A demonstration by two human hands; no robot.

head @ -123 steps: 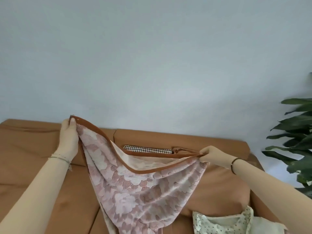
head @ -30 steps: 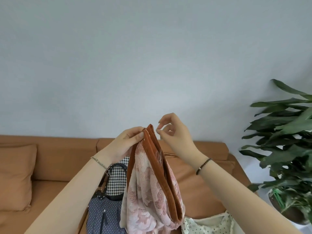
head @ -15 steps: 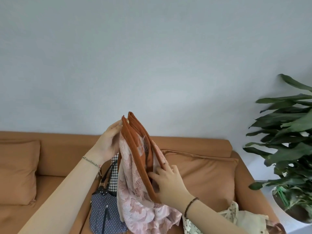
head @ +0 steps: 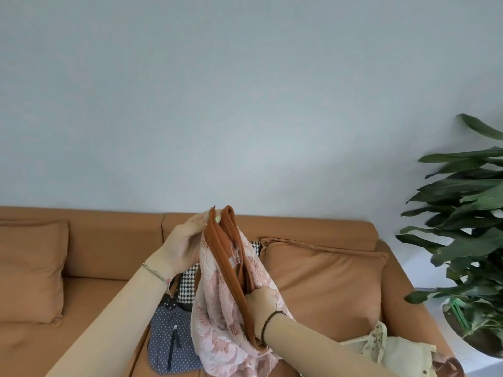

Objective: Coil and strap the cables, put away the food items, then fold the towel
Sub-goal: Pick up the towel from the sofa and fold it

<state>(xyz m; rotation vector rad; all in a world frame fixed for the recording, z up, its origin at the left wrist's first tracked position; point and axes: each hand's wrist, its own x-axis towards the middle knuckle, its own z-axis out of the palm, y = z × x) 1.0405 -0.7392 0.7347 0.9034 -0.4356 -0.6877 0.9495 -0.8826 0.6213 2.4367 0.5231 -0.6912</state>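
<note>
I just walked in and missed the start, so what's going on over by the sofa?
A person is folding a pink floral towel with a rust-brown border, held up over the tan sofa. The left hand pinches the gathered top edges; the right hand grips the brown border lower down. The towel hangs doubled, not yet laid down. A blue dotted bag and a cream spotted cloth lie on the sofa behind it.

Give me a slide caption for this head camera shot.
Left hand pinches the rust-trimmed floral towel at its top, right hand grips it lower down, above a tan sofa.
</note>
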